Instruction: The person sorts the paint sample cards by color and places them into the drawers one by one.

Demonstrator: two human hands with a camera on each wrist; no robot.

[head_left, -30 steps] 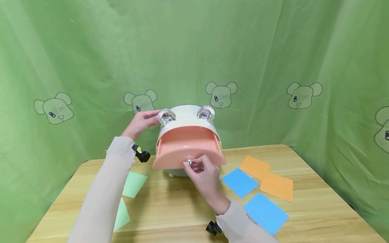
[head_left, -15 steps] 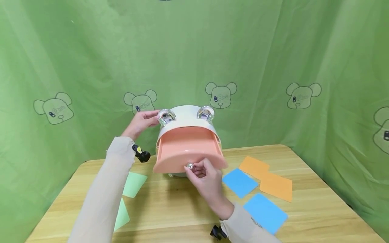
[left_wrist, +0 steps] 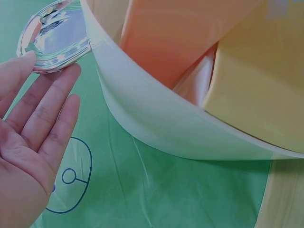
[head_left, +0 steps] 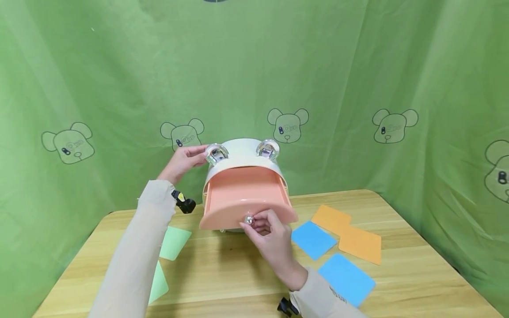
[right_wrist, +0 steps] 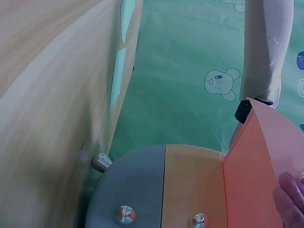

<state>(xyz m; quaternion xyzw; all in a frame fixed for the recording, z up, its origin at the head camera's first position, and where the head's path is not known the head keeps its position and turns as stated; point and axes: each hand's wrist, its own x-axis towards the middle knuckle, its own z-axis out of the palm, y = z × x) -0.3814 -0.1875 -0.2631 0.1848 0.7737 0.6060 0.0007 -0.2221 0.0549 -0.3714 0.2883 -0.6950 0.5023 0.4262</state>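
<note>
A small drawer box with a white rounded top and two shiny eye-shaped pieces stands at the back of the table. Its pink top drawer is pulled out, and no contents show inside. My right hand pinches the silver round knob on the drawer front. My left hand holds the rim of the left shiny eye between thumb and fingers. Below the pink drawer, a yellow drawer and a grey drawer are closed, each with a round knob.
Two green paper sheets lie on the wooden table at the left. To the right lie two blue sheets and two orange sheets. A green curtain with bear-head drawings hangs behind and around.
The pink drawer has come further out toward me, with my right hand on its knob moving along. My left hand keeps its hold on the eye.
</note>
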